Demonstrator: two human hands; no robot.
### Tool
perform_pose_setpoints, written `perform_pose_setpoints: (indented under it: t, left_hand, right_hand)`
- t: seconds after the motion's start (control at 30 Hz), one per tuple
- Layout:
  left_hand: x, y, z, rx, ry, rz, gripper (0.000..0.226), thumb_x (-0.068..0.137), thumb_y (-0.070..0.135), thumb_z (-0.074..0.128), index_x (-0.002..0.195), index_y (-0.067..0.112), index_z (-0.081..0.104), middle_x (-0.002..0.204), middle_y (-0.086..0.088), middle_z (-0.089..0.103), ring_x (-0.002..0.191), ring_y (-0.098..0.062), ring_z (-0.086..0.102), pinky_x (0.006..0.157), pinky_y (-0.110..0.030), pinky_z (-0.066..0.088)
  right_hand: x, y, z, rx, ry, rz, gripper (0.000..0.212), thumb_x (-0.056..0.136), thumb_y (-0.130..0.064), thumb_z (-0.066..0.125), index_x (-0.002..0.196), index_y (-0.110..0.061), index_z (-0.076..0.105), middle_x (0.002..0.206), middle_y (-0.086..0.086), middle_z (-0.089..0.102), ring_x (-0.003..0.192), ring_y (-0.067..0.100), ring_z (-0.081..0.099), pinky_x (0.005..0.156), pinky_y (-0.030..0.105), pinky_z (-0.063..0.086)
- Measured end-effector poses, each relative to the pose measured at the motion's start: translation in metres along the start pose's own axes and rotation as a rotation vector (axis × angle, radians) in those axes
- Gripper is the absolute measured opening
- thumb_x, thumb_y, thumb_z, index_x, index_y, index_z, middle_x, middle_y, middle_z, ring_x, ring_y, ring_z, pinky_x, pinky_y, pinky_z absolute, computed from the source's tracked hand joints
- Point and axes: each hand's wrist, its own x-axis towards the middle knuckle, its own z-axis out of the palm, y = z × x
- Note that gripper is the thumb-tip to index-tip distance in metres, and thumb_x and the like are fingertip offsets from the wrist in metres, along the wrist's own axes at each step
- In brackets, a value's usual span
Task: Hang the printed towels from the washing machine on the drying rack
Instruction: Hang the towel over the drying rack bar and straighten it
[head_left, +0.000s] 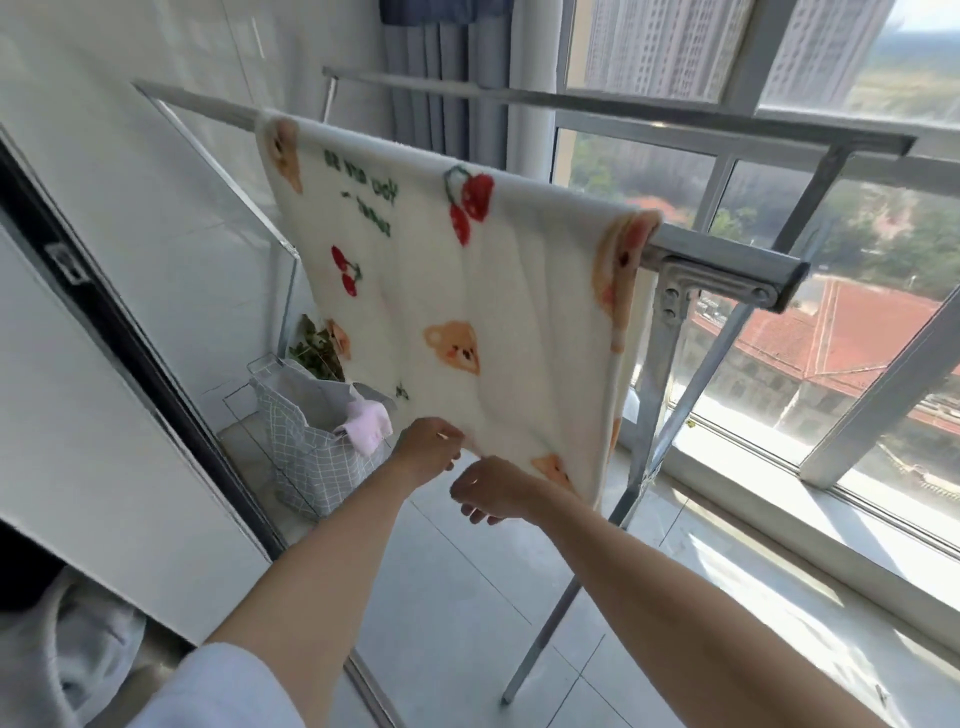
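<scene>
A cream printed towel (467, 291) with bears and cherries hangs over the near rail of the metal drying rack (727, 262). Its lower edge reaches down to my hands. My left hand (428, 447) pinches the towel's bottom edge near the left corner. My right hand (491, 491) is just below and to the right, fingers curled at the same hem; whether it grips the cloth is unclear. The washing machine is not in view.
A grey checked laundry bag (311, 457) with a pink cloth (366, 426) on its rim stands on the floor by the wall, a plant behind it. A second rack rail (597, 117) runs behind. Large windows (779, 364) and a sill are on the right. The floor is tiled.
</scene>
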Motion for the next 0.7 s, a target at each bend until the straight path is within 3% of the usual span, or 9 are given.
perform_pose_setpoints:
  t: [0.03,0.1,0.2,0.33,0.5,0.6,0.7]
  left_hand:
    - [0.006,0.004,-0.019,-0.012,0.034,0.024,0.012,0.091,0.009,0.054,0.094,0.007,0.065,0.069,-0.002,0.064,0.069,-0.025,0.062,0.077,-0.037,0.055]
    - [0.018,0.014,-0.062,-0.040,0.097,0.067,0.013,0.091,0.007,0.054,0.091,0.005,0.067,0.070,-0.005,0.064,0.073,-0.028,0.063,0.081,-0.040,0.056]
    - [0.037,0.029,-0.122,-0.022,0.173,0.115,0.015,0.092,0.013,0.057,0.079,0.013,0.065,0.076,-0.011,0.068,0.074,-0.028,0.065,0.079,-0.039,0.056]
    - [0.067,0.048,-0.207,-0.097,0.246,0.167,0.013,0.094,0.012,0.054,0.089,0.006,0.064,0.072,-0.008,0.063,0.066,-0.023,0.059,0.065,-0.031,0.051]
    - [0.110,0.065,-0.285,-0.042,0.276,0.256,0.021,0.092,0.018,0.050,0.099,0.009,0.068,0.086,-0.004,0.068,0.079,-0.022,0.065,0.086,-0.038,0.055]
    - [0.142,0.072,-0.324,-0.023,0.294,0.267,0.017,0.090,0.021,0.051,0.090,0.014,0.066,0.094,-0.009,0.069,0.091,-0.028,0.066,0.091,-0.043,0.054]
    - [0.171,0.079,-0.348,-0.084,0.340,0.252,0.015,0.084,0.028,0.050,0.080,0.019,0.062,0.103,-0.016,0.069,0.101,-0.035,0.065,0.091,-0.044,0.054]
  right_hand:
    - [0.003,-0.021,-0.007,0.013,0.074,-0.046,0.032,0.094,-0.014,0.049,0.119,0.000,0.063,0.102,0.012,0.068,0.084,0.022,0.062,0.068,0.027,0.052]
    - [0.012,-0.063,-0.022,-0.004,0.249,-0.146,0.030,0.092,-0.012,0.049,0.114,-0.002,0.066,0.111,0.017,0.069,0.096,0.031,0.067,0.082,0.035,0.054]
    - [0.020,-0.125,-0.051,-0.070,0.510,-0.307,0.027,0.089,-0.021,0.051,0.106,-0.015,0.072,0.117,0.006,0.068,0.110,0.027,0.064,0.097,0.034,0.049]
    - [0.037,-0.216,-0.079,-0.084,0.670,-0.428,0.029,0.089,-0.018,0.050,0.108,-0.018,0.071,0.119,0.004,0.067,0.105,0.023,0.062,0.088,0.030,0.050]
    - [0.064,-0.292,-0.104,-0.111,0.829,-0.524,0.032,0.089,-0.009,0.048,0.110,-0.015,0.071,0.117,0.003,0.069,0.102,0.021,0.063,0.080,0.027,0.051]
    - [0.085,-0.324,-0.115,-0.124,0.912,-0.556,0.033,0.090,-0.008,0.047,0.111,-0.015,0.071,0.119,0.003,0.068,0.101,0.020,0.062,0.080,0.027,0.049]
    - [0.105,-0.344,-0.127,-0.143,0.981,-0.566,0.032,0.092,-0.010,0.045,0.111,-0.017,0.070,0.120,0.003,0.064,0.101,0.020,0.060,0.085,0.034,0.054]
